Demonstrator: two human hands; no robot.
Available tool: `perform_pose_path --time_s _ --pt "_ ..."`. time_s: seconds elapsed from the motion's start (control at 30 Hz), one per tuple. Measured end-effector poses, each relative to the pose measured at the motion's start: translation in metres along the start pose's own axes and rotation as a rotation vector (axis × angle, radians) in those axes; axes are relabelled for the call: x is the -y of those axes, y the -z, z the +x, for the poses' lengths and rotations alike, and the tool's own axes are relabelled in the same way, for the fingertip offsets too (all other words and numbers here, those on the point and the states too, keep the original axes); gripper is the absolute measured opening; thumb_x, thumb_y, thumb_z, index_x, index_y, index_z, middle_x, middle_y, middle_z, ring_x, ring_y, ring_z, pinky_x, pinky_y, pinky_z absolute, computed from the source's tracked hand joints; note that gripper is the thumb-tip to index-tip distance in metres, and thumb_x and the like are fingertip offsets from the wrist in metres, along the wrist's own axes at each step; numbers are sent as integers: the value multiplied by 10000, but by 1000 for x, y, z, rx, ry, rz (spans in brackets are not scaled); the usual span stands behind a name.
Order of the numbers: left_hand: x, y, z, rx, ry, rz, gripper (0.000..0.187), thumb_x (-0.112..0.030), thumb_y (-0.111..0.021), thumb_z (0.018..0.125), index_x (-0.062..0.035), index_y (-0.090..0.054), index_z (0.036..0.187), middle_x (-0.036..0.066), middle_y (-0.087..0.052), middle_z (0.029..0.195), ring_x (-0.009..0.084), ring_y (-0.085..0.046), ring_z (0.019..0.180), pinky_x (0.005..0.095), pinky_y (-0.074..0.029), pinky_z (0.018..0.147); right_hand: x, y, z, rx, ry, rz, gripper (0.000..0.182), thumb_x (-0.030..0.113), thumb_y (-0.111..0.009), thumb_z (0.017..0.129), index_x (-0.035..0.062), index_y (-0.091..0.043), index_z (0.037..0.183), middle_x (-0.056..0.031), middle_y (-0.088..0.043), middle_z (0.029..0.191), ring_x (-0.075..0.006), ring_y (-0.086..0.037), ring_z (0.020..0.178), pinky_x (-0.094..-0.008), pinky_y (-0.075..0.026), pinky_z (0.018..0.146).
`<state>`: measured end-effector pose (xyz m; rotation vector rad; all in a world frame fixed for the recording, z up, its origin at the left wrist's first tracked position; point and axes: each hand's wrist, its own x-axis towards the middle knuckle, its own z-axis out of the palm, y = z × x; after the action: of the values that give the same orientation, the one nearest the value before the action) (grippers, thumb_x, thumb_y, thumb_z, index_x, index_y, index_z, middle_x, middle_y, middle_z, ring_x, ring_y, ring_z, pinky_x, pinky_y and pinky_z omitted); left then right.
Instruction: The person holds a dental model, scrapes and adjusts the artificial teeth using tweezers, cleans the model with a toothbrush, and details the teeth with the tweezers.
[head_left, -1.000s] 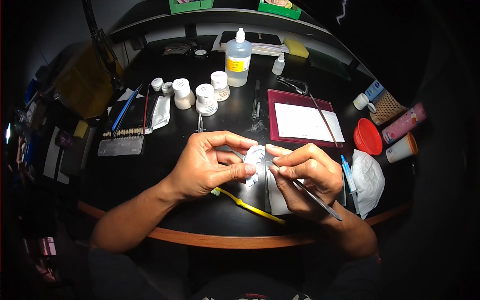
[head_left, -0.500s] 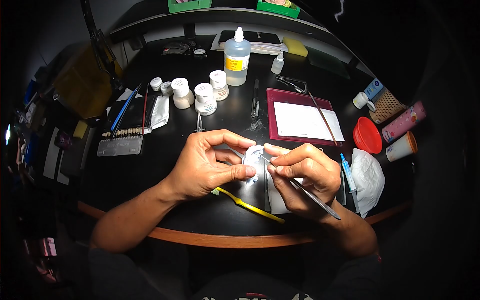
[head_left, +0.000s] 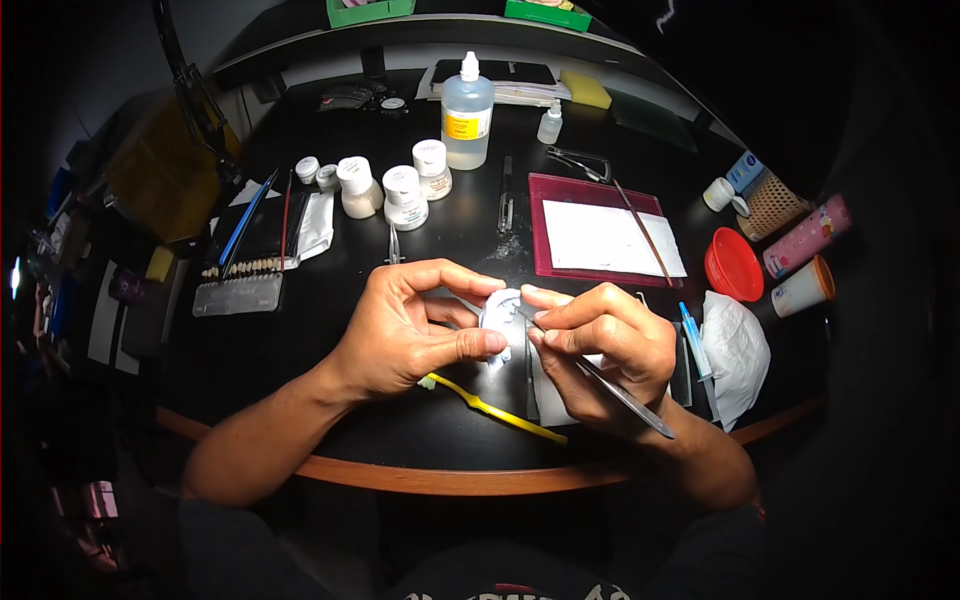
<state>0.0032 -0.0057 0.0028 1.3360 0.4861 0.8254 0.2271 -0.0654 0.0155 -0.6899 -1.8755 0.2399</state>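
My left hand (head_left: 415,325) grips a pale, whitish-blue dental cast (head_left: 499,316) between thumb and fingertips, holding it above the table. A slim metal dental carving tool (head_left: 620,393) lies in my right hand (head_left: 610,345) like a pen, its handle slanting down to the right. The tool's working end is at the cast's right side; whether it touches is too small to tell. Below the hands lies a yellow toothbrush (head_left: 490,406), its bristles near my left wrist. Part of a white sheet shows under my right hand.
Beyond my hands stand several powder jars (head_left: 404,200) and a large liquid bottle (head_left: 467,120). At right are a magenta tray (head_left: 542,235), a red bowl (head_left: 733,265), a blue syringe (head_left: 695,340) and crumpled tissue (head_left: 735,350). A tooth shade guide (head_left: 238,295) lies left.
The whole view has shifted slightly. The cast is turned a little in my left hand, and the tool's tip has drawn back towards the cast's right edge. Both grips stay the same.
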Motion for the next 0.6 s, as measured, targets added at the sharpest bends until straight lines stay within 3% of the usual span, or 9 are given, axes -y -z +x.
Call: perform_pose_path --time_s 0.6 --pt "-3 0 -1 0 28 -22 376 -31 -794 896 102 -630 1206 140 -715 985 140 -721 839 247 -604 744 3 0 -2 -2 -1 -42 187 -168 -755 775 -38 -630 823 -157 -655 840 -207 -710 766 -492 -650 877"
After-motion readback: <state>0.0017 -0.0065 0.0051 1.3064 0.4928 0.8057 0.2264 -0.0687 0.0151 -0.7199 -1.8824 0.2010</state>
